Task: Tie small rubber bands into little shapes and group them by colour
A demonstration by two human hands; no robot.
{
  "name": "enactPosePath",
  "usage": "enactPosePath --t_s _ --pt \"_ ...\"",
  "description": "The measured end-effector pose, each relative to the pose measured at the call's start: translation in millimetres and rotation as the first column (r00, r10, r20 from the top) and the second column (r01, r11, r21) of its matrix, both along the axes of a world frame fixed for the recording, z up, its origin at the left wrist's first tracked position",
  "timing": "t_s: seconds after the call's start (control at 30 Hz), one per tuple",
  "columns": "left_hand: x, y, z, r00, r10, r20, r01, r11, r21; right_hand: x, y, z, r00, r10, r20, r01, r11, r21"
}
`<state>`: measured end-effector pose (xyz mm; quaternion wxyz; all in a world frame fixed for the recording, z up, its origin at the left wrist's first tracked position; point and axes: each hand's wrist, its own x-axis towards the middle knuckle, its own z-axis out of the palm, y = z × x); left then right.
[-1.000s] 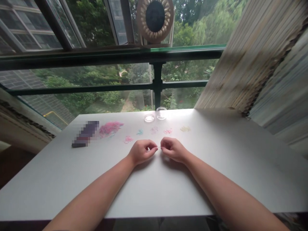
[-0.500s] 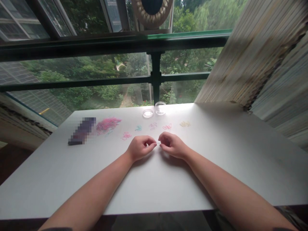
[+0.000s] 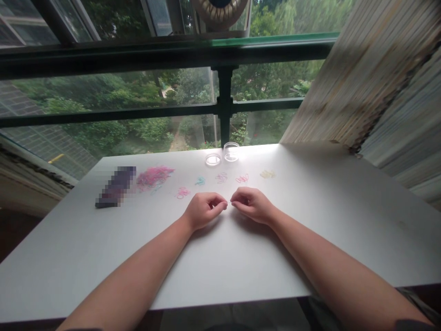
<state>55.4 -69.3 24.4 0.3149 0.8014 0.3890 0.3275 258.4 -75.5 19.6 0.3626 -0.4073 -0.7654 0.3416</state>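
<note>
Over the middle of the white table (image 3: 193, 271), my left hand (image 3: 206, 210) and my right hand (image 3: 254, 203) face each other, fingertips a small gap apart. Both are closed in a pinch. A thin pale strand, seemingly a small rubber band (image 3: 229, 202), bridges the gap between them; most of it is hidden by the fingers. Just beyond the hands lie little groups of rubber bands: pink (image 3: 182, 192), teal (image 3: 200, 181), lilac (image 3: 221, 177), red-pink (image 3: 242, 178) and yellowish (image 3: 268, 174).
A larger heap of mostly pink bands (image 3: 155, 178) lies at the left, beside a dark pixelated object (image 3: 117, 186). At the back edge are a shallow clear lid (image 3: 212, 160) and a clear round container (image 3: 231, 152). Green railing and window stand behind; a curtain (image 3: 317, 87) hangs at right.
The view has tilted downward slightly. My right thumb and forefinger, parted half a second ago, have come together near the pale strand. My left hand keeps its pinch.
</note>
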Motion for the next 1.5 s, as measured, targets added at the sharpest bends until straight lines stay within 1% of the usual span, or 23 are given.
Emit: enactPosePath --t_s 0.17,0.37,0.53,0.7,0.9,1.17,1.27,1.4,1.5 --pt "0 1 1.5 1.000 -0.004 0.014 0.004 1.000 -0.015 1 0 0.9 0.999 -0.047 0.016 0.047 0.998 -0.028" --pt "-1 0 1.2 1.000 -0.002 0.011 0.003 0.999 -0.035 1 -1 0.4 0.999 -0.043 -0.008 0.043 0.996 -0.072" --pt "0 -1 -1.2 0.999 0.012 0.039 -0.011 1.000 -0.014 -1 -2 0.4 1.000 -0.031 -0.003 0.031 0.998 -0.055" --pt "2 0 -1.2 0.999 0.036 0.020 -0.037 0.999 0.020 -2 -2 1.0 1.000 -0.023 0.004 0.023 0.998 -0.052" --pt "3 -2 -0.5 0.999 0.020 0.035 -0.020 1.000 -0.011 -1 -4 3.8 0.999 -0.013 0.037 0.015 0.998 -0.054" --pt "3 -3 -1.5 0.998 0.014 0.059 -0.014 1.000 -0.012 1 -2 -0.2 0.997 -0.005 0.083 0.007 1.000 -0.027" --pt "1 -3 -0.1 0.998 0.025 0.059 -0.025 1.000 0.004 3 -3 -0.2 0.995 -0.005 0.099 0.008 1.000 -0.028" --pt "-5 0 0.7 0.997 0.059 0.051 -0.062 0.996 0.067 3 -2 -0.2 0.995 0.000 0.098 0.005 0.998 -0.056" --pt "-9 2 0.0 0.998 0.063 0.028 -0.065 0.993 0.100 2 -1 -0.8 0.997 0.010 0.082 -0.004 0.998 -0.069"
